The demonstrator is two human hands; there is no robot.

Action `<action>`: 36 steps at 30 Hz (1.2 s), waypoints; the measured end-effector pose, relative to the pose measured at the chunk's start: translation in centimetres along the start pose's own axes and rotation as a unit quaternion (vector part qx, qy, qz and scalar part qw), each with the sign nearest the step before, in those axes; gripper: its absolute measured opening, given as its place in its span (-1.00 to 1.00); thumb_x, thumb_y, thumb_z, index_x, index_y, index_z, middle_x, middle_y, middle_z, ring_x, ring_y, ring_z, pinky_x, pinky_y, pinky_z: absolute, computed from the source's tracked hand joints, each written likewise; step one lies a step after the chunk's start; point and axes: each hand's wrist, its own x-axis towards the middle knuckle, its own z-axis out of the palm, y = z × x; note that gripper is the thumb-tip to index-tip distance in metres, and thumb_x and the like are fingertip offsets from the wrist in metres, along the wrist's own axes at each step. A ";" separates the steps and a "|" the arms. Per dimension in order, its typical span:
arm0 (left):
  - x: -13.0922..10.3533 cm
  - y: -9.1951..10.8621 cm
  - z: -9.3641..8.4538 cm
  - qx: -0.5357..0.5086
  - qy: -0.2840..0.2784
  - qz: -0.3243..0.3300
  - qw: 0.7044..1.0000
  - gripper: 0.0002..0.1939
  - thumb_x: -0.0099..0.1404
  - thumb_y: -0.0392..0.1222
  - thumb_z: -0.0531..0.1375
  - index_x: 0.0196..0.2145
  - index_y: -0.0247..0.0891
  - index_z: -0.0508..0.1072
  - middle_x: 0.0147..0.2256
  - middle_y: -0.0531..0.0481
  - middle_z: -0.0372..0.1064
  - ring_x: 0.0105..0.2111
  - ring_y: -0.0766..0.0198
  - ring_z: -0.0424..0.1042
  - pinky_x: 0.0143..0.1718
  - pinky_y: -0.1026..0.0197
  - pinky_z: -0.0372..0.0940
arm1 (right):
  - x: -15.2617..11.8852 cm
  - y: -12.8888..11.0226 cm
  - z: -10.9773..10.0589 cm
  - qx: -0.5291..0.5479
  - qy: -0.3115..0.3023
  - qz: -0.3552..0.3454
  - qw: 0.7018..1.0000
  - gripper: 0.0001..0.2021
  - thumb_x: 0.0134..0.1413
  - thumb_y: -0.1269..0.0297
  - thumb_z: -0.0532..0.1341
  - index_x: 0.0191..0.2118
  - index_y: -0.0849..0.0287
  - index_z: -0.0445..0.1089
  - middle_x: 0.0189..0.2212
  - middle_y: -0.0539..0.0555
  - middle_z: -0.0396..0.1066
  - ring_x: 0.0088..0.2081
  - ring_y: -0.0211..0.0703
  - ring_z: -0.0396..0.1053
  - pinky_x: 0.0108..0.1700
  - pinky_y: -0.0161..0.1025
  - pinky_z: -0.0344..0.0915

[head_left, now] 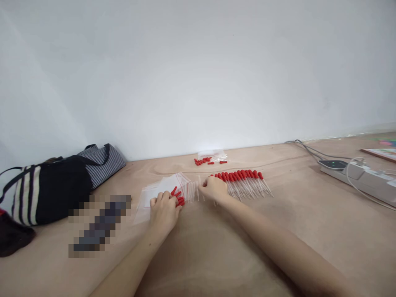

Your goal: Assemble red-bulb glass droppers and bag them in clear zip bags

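Note:
My left hand [164, 209] is bent over the plastic bags, its thumb and forefinger closed around a small cluster of red rubber bulbs [180, 201]. How many bulbs it grips is hidden. My right hand [215, 189] makes a pinch at a clear dropper tube [199, 181]; its fingertips are partly hidden. Between the hands lies a row of thin clear tubes [191, 192] without bulbs. Right of my right hand, several droppers [244, 181] lie side by side, red bulbs pointing away and clear tips towards me. Under and beside my left hand spread clear zip bags [140, 210] and a white sheet [159, 187].
Further back are loose red bulbs [202, 161] and a clear bag [213, 154] with thin tubes. A black striped bag [62, 185] stands at left, near a blurred-out object [100, 225]. At right lie a power strip [365, 175], a small device [333, 164] and cables.

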 end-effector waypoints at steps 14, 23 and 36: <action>-2.1 5.8 1.5 -0.382 -0.028 0.159 0.910 -0.91 0.19 -0.31 0.02 -0.36 -0.25 0.30 -0.41 0.02 0.33 -0.38 0.25 0.32 -0.36 0.22 0.22 | -6.4 10.9 -1.9 0.114 0.048 -0.294 0.948 -0.73 0.06 0.43 -0.01 -0.13 0.15 0.31 -0.41 0.05 0.41 -0.35 -0.21 0.33 -0.25 -0.27 0.17; -1.7 6.0 1.2 -0.404 -0.037 0.170 0.898 -0.86 0.21 -0.32 0.00 -0.36 -0.24 0.35 -0.36 -0.01 0.30 -0.34 0.25 0.31 -0.29 0.19 0.22 | -7.5 10.2 -1.0 0.085 0.044 -0.313 0.945 -0.77 0.11 0.35 0.00 -0.18 0.09 0.36 -0.35 0.07 0.36 -0.33 -0.23 0.30 -0.23 -0.21 0.13; -1.7 6.0 2.4 -0.436 -0.042 0.118 0.891 -0.86 0.23 -0.20 -0.01 -0.37 -0.25 0.31 -0.45 0.04 0.33 -0.43 0.28 0.31 -0.39 0.25 0.20 | -7.9 9.3 -0.2 0.077 0.058 -0.330 0.939 -0.77 0.10 0.39 -0.01 -0.24 0.13 0.38 -0.44 0.04 0.33 -0.40 -0.26 0.25 -0.29 -0.23 0.07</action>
